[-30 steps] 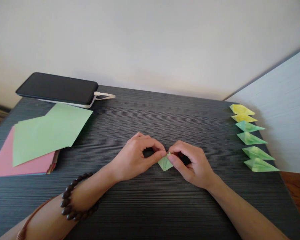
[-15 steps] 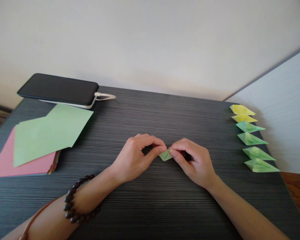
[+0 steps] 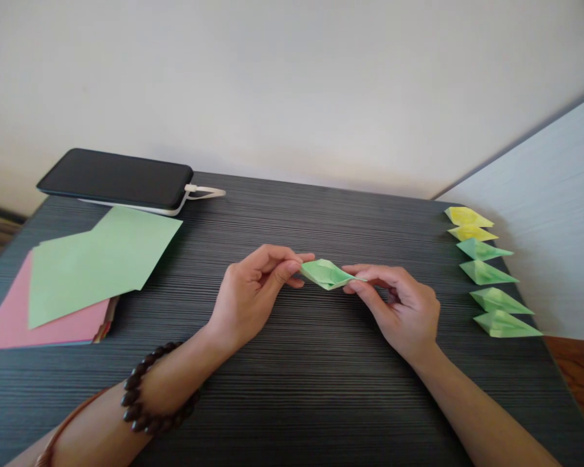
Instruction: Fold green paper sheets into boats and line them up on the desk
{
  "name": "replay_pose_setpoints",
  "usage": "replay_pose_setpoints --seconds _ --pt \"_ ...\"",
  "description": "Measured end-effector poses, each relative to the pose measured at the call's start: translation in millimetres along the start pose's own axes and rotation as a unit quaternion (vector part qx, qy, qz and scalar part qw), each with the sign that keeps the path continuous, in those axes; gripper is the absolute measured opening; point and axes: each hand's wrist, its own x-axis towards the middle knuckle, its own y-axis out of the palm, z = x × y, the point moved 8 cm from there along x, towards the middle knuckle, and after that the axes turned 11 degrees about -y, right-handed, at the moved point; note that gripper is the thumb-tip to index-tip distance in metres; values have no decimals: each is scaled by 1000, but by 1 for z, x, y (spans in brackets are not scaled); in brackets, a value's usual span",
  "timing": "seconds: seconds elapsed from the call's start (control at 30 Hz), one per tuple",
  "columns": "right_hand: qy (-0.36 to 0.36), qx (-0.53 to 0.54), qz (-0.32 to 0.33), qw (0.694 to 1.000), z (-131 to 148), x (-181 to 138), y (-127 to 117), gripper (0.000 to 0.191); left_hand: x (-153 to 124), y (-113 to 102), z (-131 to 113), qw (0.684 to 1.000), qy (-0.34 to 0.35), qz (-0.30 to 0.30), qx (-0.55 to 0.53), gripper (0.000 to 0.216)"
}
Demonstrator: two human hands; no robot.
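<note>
Green folded paper (image 3: 327,274), seemingly airborne, ends pinched in left hand (image 3: 250,295), right hand (image 3: 406,310) grip.

A small green paper boat (image 3: 327,274), folded and opened into a pointed shape, hangs level just above the bench, pinched at both tips.

Both tips of the folded green paper (image 3: 327,274) vanish inside the fingers (image 3: 285,267) of the left hand (image 3: 246,298) and right hand (image 3: 411,311). The pink sheets (image 3: 4,327) lie mostly under the green sheets (image 3: 92,269) and run off the left edge; both forearms (image 3: 481,415) leave at the bottom. Only a white sliver (image 3: 168,209) shows beneath the phone (image 3: 117,178).
</note>
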Motion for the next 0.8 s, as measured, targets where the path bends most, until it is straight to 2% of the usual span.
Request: replay_pose_setpoints --seconds 0.17,0.27,0.5,0.63,0.7,0.8 --pt "-3 3 23 1000 -2 -1 4 8 2 6 1 997 -11 36 -60 13" --pt "4 16 13 1000 -5 -2 4 8 3 7 0 995 -7 44 -90 13" --pt "69 105 -17 992 -17 -4 8 4 5 8 2 986 -23 59 -153 13" --pt "93 110 -11 990 -21 -5 10 4 7 9 5 985 -52 73 -148 14" --pt "87 80 -2 993 -20 -5 10 4 7 10 5 985 -59 94 -129 21" --pt "45 20 16 999 -11 -3 9 5 3 16 3 981 -49 156 -101 44"
